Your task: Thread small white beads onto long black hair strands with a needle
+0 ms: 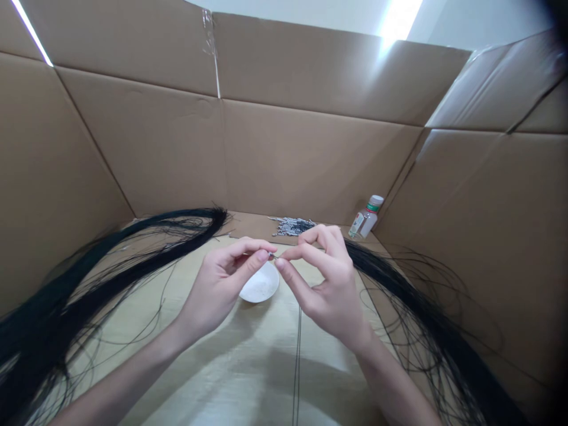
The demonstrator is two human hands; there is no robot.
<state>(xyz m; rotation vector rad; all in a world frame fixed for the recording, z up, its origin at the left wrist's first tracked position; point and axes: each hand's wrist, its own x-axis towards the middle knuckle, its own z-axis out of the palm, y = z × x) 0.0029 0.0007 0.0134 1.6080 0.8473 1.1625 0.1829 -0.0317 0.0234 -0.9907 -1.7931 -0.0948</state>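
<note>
My left hand (217,284) and my right hand (326,284) meet above a small white bowl (258,290), thumb and forefinger of each closed in a pinch. Between the fingertips shows a tiny silvery piece (271,255), too small to name surely; my left fingers grip it. A thin dark cord (298,355) runs as two strands from under my right hand down to the near edge, and its end appears pinched in my right fingertips. The bowl holds something pale that I cannot make out.
Cardboard walls (310,160) enclose the pale table (248,367). A thick bundle of dark cords (146,260) lies left; another bundle (412,302) lies right, loose strands spreading. Silvery beaded ends (293,226) lie at the back, beside a clear bottle (366,218) with a white cap.
</note>
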